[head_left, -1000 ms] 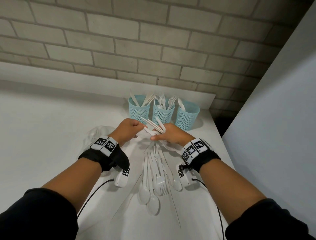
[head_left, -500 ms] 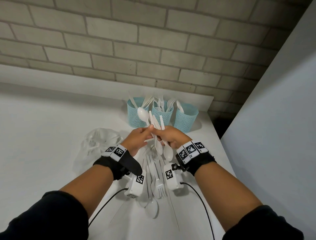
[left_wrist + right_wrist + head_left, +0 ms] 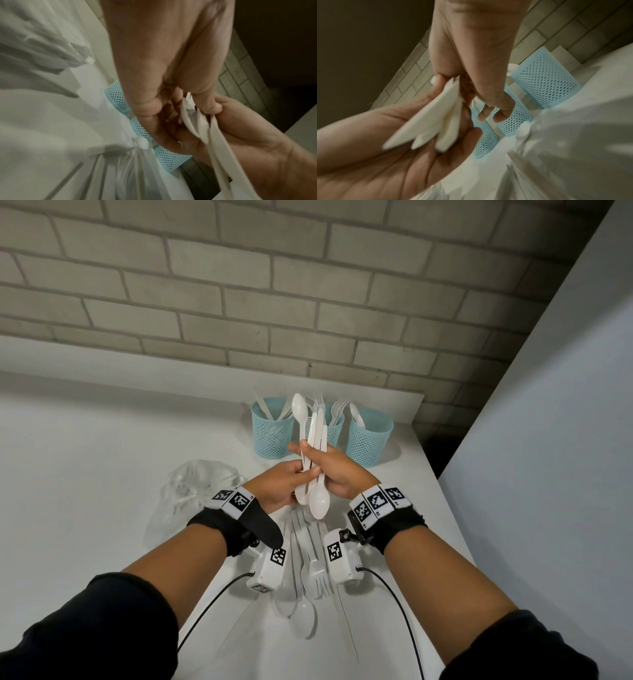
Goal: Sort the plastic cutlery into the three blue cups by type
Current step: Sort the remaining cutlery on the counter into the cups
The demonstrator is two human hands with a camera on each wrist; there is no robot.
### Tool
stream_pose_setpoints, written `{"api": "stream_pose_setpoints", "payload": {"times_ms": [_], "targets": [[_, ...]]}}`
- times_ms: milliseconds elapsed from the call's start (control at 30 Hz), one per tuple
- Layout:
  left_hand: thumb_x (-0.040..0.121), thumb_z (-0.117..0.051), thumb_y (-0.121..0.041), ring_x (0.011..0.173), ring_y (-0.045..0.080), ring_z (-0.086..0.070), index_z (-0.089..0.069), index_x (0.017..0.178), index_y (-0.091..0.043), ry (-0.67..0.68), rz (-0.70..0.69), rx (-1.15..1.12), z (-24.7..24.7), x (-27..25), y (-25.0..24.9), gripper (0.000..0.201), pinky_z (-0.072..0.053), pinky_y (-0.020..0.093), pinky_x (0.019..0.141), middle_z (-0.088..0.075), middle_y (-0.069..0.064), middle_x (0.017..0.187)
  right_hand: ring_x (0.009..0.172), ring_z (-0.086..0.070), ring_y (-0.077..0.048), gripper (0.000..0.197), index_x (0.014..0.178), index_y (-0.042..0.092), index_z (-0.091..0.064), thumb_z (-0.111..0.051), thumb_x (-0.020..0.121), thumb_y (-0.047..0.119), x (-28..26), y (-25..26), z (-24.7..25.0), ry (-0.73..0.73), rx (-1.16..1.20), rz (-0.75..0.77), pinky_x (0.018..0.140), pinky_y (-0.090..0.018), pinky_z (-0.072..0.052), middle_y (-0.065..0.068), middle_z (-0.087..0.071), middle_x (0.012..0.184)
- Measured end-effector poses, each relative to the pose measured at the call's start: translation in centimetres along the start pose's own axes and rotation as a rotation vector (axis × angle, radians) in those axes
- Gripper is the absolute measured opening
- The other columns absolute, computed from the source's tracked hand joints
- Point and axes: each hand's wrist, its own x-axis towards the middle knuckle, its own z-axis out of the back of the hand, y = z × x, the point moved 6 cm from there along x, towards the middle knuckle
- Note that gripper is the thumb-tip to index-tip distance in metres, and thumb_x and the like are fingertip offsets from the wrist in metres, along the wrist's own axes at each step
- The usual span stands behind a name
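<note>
Near the middle of the head view, both hands meet around a bundle of white plastic cutlery held roughly upright above the white counter. The left hand has its fingers curled round the lower part of the bundle with the thumb laid across the front, and the right hand closes on the same bundle from the other side, its fingers wrapped behind the handles. 1 spoon bowl sticks out of the top of the bundle and another spoon bowl hangs below the hands. In the left wrist view the thumb and fingers pinch the white handles against the other palm; the right wrist view is blurred, yet several white handle ends fan out between the 2 hands. Behind the hands, toward the upper middle of the head view, 3 blue mesh cups stand in a row against the counter's raised back edge: the left cup holds knives, the middle cup, partly hidden by the bundle, holds forks, and the right cup holds a spoon. Below the hands, in the lower middle of the frame, loose forks and spoons lie on the counter between the wrists. A crumpled clear plastic bag sits left of the left wrist.
</note>
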Motion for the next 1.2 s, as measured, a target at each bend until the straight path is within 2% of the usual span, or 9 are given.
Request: {"api": "stream_pose_setpoints", "payload": {"times_ms": [167,267,400,467,633,800,900,1033,1200], "targets": [[0.099,-0.039,-0.022,0.100,0.027,-0.060,-0.047,0.131,-0.003,0.072,0.036,-0.041,-0.5,-0.1,0.2,0.037,-0.052,0.036,0.082,-0.059,0.018,0.117,0.124,-0.051,-0.030,0.031,0.122,0.006,-0.053,-0.046,0.097,0.022,-0.1,-0.3,0.3,0.019,-0.029,-0.037,0.103,-0.038,-0.042,-0.018,-0.048,0.139],[0.100,-0.036,-0.018,0.092,0.022,-0.062,-0.053,0.120,-0.006,0.058,0.039,-0.070,-0.1,-0.2,0.2,0.029,-0.052,0.033,0.080,-0.062,0.013,0.107,0.102,-0.061,-0.022,0.033,0.106,0.011,-0.062,-0.041,0.098,0.035,-0.1,-0.5,0.1,0.016,-0.092,-0.053,0.097,-0.036,-0.047,-0.020,-0.056,0.128],[0.097,-0.044,-0.013,0.091,0.022,-0.065,-0.055,0.116,-0.013,0.040,0.003,-0.100,0.5,-0.2,0.0,0.022,-0.053,0.033,0.077,-0.065,0.011,0.103,0.075,-0.066,-0.010,0.049,0.097,0.017,-0.067,-0.032,0.097,0.051,-0.4,-0.2,0.6,-0.045,-0.189,-0.085,0.066,-0.022,-0.055,-0.008,-0.069,0.102],[0.096,-0.046,-0.010,0.100,0.023,-0.065,-0.054,0.122,-0.010,0.025,-0.018,-0.136,0.9,-0.2,-0.1,0.027,-0.054,0.031,0.081,-0.069,0.008,0.101,0.073,-0.064,-0.011,0.052,0.089,0.019,-0.068,-0.032,0.095,0.056,-0.8,0.6,1.0,-0.141,-0.322,-0.058,0.063,-0.021,-0.050,-0.001,-0.069,0.086],[0.095,-0.049,-0.010,0.075,0.012,-0.069,-0.060,0.113,-0.009,-0.033,-0.059,-0.166,1.8,-0.3,-0.1,0.021,-0.056,0.024,0.068,-0.072,0.003,0.082,0.052,-0.053,-0.008,0.048,0.070,0.014,-0.061,-0.042,0.094,0.052,-0.8,2.0,2.3,-0.382,-0.479,0.133,0.044,-0.014,-0.038,0.003,-0.057,0.059],[0.093,-0.054,-0.016,0.073,0.012,-0.065,-0.065,0.101,-0.012,-0.109,-0.026,-0.181,2.1,-0.2,0.5,0.014,-0.054,0.024,0.065,-0.072,0.000,0.078,0.061,-0.054,-0.016,0.027,0.084,0.018,-0.053,-0.068,0.082,0.040,0.3,1.7,3.6,-0.526,-0.337,0.245,0.057,-0.027,-0.045,0.002,-0.056,0.070],[0.098,-0.046,-0.024,0.072,0.019,-0.065,-0.059,0.092,-0.014,-0.137,0.018,-0.238,1.9,-0.6,0.5,0.018,-0.055,0.026,0.057,-0.069,0.006,0.080,0.062,-0.050,-0.011,0.033,0.083,0.016,-0.045,-0.074,0.079,0.031,-0.8,2.8,4.7,-0.682,-0.412,0.416,0.057,-0.009,-0.040,0.004,-0.051,0.071],[0.101,-0.040,-0.023,0.061,0.022,-0.064,-0.051,0.094,-0.014,-0.218,0.012,-0.249,2.2,-0.9,0.2,0.015,-0.047,0.022,0.046,-0.064,0.013,0.081,0.052,-0.037,-0.009,0.041,0.062,0.019,-0.037,-0.070,0.082,0.029,-2.1,3.6,4.9,-0.722,-0.573,0.574,0.052,-0.013,-0.034,0.006,-0.040,0.056],[0.098,-0.046,-0.023,0.049,0.012,-0.055,-0.055,0.104,-0.009,-0.349,-0.077,-0.029,3.1,-0.7,-0.1,0.018,-0.040,0.021,0.045,-0.059,0.008,0.072,0.092,-0.049,-0.020,0.046,0.066,0.013,-0.065,-0.054,0.088,0.052,-1.4,4.1,4.0,-0.598,-1.174,0.496,0.073,-0.029,-0.034,-0.001,-0.053,0.081]]}}
